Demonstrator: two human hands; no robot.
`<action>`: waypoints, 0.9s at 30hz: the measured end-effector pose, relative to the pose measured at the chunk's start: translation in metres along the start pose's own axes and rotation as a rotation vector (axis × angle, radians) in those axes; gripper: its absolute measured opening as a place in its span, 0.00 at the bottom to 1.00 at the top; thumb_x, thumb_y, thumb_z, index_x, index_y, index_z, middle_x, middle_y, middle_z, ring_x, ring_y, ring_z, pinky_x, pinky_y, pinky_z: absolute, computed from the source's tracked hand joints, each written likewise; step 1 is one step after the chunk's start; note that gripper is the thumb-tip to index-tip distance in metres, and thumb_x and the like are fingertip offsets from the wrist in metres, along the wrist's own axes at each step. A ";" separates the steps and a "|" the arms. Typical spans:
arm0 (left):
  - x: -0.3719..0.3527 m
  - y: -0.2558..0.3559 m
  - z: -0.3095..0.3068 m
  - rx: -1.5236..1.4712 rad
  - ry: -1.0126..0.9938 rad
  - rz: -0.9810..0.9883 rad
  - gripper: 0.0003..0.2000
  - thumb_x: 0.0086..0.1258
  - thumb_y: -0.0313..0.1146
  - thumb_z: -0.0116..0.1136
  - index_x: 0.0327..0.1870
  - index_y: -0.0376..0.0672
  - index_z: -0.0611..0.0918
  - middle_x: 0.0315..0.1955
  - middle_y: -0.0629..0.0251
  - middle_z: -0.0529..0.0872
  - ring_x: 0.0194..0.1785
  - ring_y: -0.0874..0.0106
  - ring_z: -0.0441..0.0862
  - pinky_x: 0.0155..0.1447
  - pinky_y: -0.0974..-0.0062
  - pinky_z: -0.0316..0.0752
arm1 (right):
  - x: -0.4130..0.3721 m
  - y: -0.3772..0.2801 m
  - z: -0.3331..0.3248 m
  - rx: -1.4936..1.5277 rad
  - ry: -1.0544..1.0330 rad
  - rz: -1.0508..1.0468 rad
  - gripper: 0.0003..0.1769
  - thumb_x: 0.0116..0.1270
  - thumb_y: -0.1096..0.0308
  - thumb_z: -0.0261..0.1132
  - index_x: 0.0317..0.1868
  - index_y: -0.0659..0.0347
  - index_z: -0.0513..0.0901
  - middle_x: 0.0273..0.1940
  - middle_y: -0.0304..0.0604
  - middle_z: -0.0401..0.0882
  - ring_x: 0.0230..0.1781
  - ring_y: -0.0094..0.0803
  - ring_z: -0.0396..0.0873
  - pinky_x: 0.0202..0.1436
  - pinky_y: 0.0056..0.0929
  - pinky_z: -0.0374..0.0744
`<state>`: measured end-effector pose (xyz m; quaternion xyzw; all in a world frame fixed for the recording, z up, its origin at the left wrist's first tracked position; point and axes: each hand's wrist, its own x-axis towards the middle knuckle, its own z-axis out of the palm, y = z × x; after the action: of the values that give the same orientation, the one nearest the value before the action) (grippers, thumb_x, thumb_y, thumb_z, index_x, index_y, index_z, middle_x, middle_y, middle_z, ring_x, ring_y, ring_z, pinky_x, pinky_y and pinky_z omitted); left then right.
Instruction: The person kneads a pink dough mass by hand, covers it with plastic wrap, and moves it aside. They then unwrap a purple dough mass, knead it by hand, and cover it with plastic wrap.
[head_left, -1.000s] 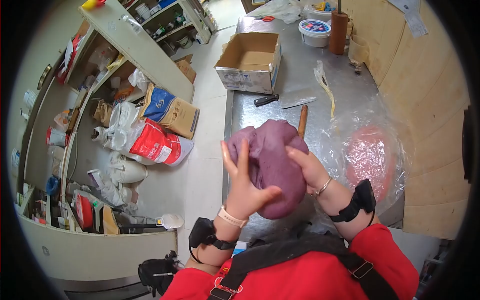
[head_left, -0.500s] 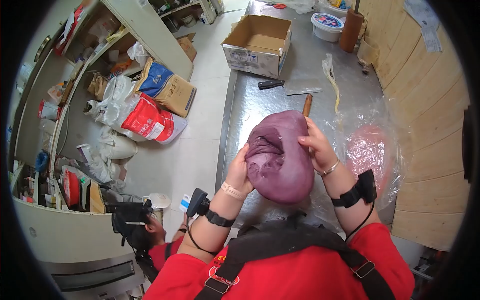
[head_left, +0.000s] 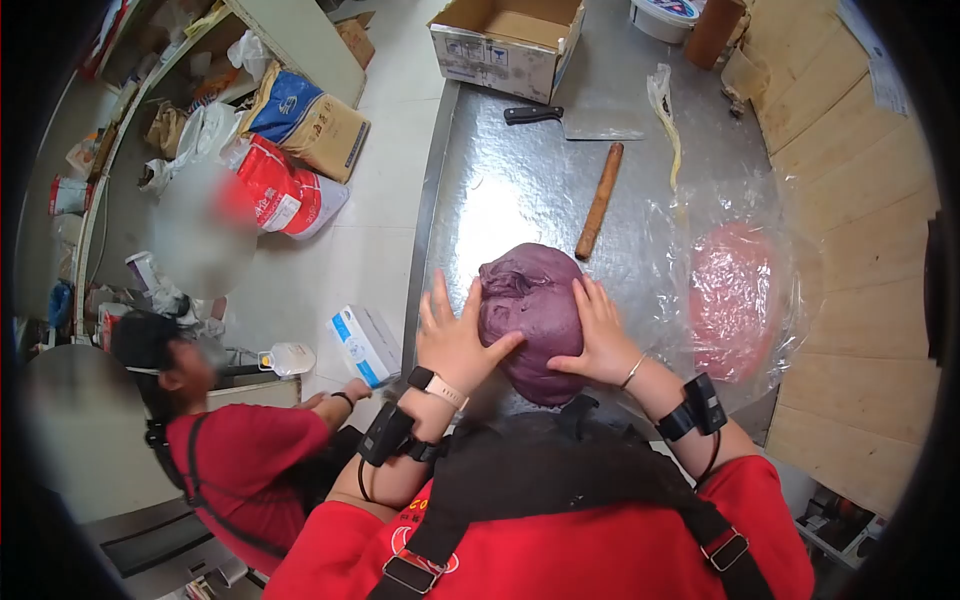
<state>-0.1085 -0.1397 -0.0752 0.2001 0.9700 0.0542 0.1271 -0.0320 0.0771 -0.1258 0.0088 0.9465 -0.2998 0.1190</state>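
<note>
A big lump of purple dough [head_left: 535,310] rests on the steel table, with folds and a hollow at its upper left. My left hand [head_left: 455,340] is open at its left side, fingers spread; the thumb touches the dough. On the right, my right hand [head_left: 605,335] lies open against the dough, fingers stretched along its side and thumb at its front. Just beyond the dough is a brown wooden rolling pin [head_left: 600,200]. Farther off lies a cleaver with a black handle [head_left: 534,115].
Pink dough [head_left: 735,300] lies under clear plastic film at the right, beside the wooden wall [head_left: 850,250]. A cardboard box [head_left: 500,60] and a white tub [head_left: 663,18] stand at the back. At the left, a person in red [head_left: 250,450] holds a white-and-blue box [head_left: 365,345] near the table edge.
The dough has come down onto the table, and my hands have loosened from lifting it to lying open at its sides. The rolling pin is now fully visible. The person at left has come farther into view.
</note>
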 end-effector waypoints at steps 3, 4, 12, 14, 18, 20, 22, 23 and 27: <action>0.022 -0.010 0.020 -0.207 -0.011 0.254 0.62 0.44 0.66 0.66 0.71 0.32 0.45 0.68 0.28 0.43 0.71 0.35 0.40 0.72 0.51 0.48 | 0.021 0.016 0.023 0.213 0.161 -0.095 0.67 0.44 0.40 0.73 0.71 0.71 0.44 0.72 0.65 0.39 0.73 0.59 0.40 0.73 0.47 0.48; 0.033 -0.008 0.027 -0.217 -0.079 0.270 0.68 0.38 0.65 0.70 0.70 0.26 0.42 0.68 0.27 0.41 0.72 0.36 0.42 0.73 0.53 0.47 | 0.033 0.020 0.029 0.293 0.193 -0.163 0.66 0.45 0.44 0.74 0.70 0.73 0.43 0.71 0.66 0.40 0.73 0.60 0.40 0.74 0.45 0.48; 0.083 -0.007 0.056 -0.595 0.097 0.299 0.42 0.57 0.51 0.64 0.64 0.27 0.63 0.57 0.43 0.72 0.60 0.53 0.72 0.63 0.65 0.67 | 0.093 0.002 0.016 0.426 0.270 -0.087 0.28 0.61 0.50 0.63 0.54 0.64 0.77 0.54 0.56 0.76 0.51 0.47 0.76 0.55 0.34 0.73; 0.088 -0.005 0.057 -0.679 0.010 0.209 0.31 0.61 0.48 0.61 0.58 0.31 0.71 0.52 0.46 0.76 0.56 0.54 0.75 0.59 0.65 0.69 | 0.104 -0.007 0.006 0.459 0.152 0.108 0.25 0.61 0.47 0.61 0.44 0.63 0.82 0.43 0.55 0.80 0.43 0.47 0.79 0.49 0.36 0.75; 0.099 0.003 0.058 -0.678 -0.099 0.024 0.20 0.68 0.47 0.51 0.42 0.35 0.80 0.35 0.49 0.83 0.43 0.51 0.79 0.49 0.63 0.73 | 0.125 -0.003 0.016 0.247 0.106 0.315 0.28 0.63 0.42 0.56 0.30 0.62 0.84 0.30 0.56 0.82 0.34 0.51 0.81 0.40 0.41 0.77; 0.105 0.006 0.062 -0.668 -0.176 -0.065 0.21 0.69 0.48 0.50 0.41 0.34 0.81 0.33 0.48 0.83 0.41 0.51 0.80 0.47 0.63 0.73 | 0.128 -0.001 0.020 0.180 0.082 0.350 0.29 0.63 0.42 0.55 0.30 0.63 0.84 0.31 0.57 0.82 0.35 0.52 0.80 0.40 0.41 0.77; 0.113 0.004 0.072 -0.687 -0.164 -0.104 0.22 0.70 0.49 0.49 0.41 0.34 0.81 0.33 0.47 0.84 0.39 0.53 0.81 0.45 0.63 0.74 | 0.133 0.004 0.022 0.166 0.091 0.334 0.30 0.63 0.42 0.55 0.30 0.64 0.84 0.31 0.58 0.81 0.35 0.52 0.80 0.41 0.39 0.77; 0.114 0.000 0.077 -0.782 -0.165 -0.079 0.22 0.70 0.48 0.49 0.42 0.34 0.81 0.33 0.48 0.84 0.39 0.54 0.82 0.45 0.64 0.74 | 0.132 0.009 0.023 0.223 0.053 0.303 0.29 0.63 0.42 0.55 0.31 0.65 0.84 0.31 0.57 0.82 0.35 0.50 0.81 0.42 0.38 0.77; 0.115 -0.028 0.076 -1.203 -0.369 -0.020 0.22 0.70 0.47 0.49 0.54 0.36 0.76 0.48 0.51 0.79 0.52 0.60 0.76 0.56 0.69 0.69 | 0.109 0.005 -0.014 0.568 -0.104 0.189 0.28 0.64 0.48 0.60 0.53 0.63 0.75 0.50 0.55 0.76 0.53 0.44 0.74 0.57 0.34 0.71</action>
<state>-0.2002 -0.1147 -0.1784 0.0906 0.7334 0.5540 0.3834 -0.1404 0.0828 -0.1426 0.1145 0.8124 -0.5401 0.1875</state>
